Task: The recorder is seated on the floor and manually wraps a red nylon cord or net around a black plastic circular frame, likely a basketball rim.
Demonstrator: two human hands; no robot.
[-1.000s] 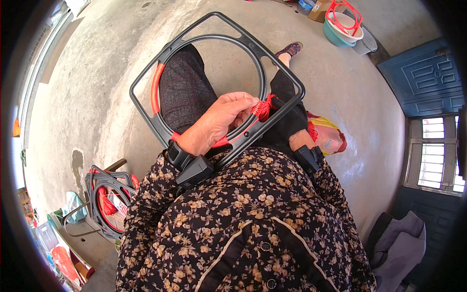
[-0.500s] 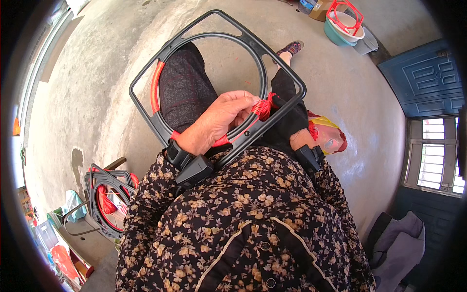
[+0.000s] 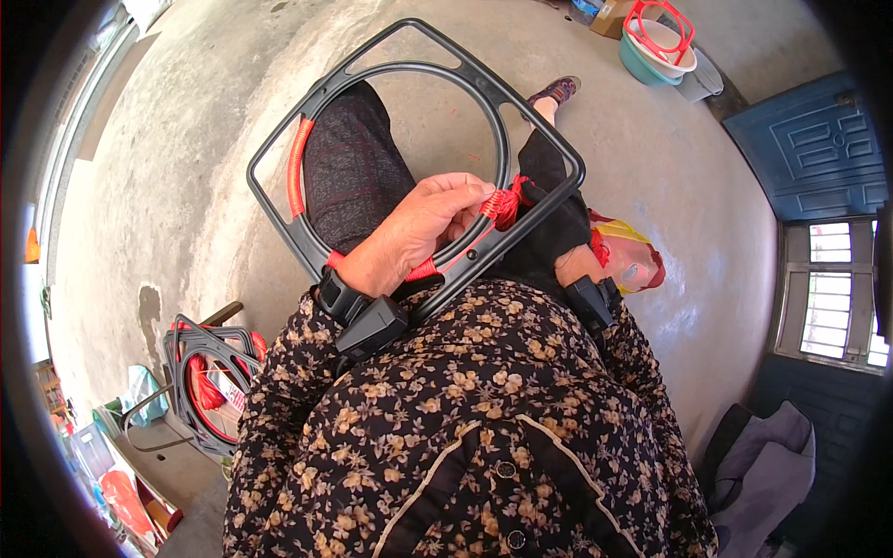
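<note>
A black plastic frame (image 3: pixel 372 51), square with a round inner ring, lies tilted across my lap. Red cord (image 3: pixel 298 167) is wound round part of the ring on its left side. My left hand (image 3: pixel 419 232) rests on the ring's near side, and its fingertips pinch a bundle of the red cord (image 3: pixel 504 206) against the ring. Of my right hand (image 3: pixel 575 268) only the wrist end shows, below the frame's right corner; the fingers are hidden behind the frame and my dark trouser leg. A red and yellow bag (image 3: pixel 637 256) lies just beside it.
Several similar black frames with red cord (image 3: pixel 209 381) are stacked on the concrete floor at lower left. Stacked basins with a red frame (image 3: pixel 662 45) stand at the top right near a blue door (image 3: pixel 809 149). Grey cloth (image 3: pixel 763 474) lies at lower right.
My left fingers have shifted slightly on the red cord bundle. The frame has stayed almost still on my lap.
</note>
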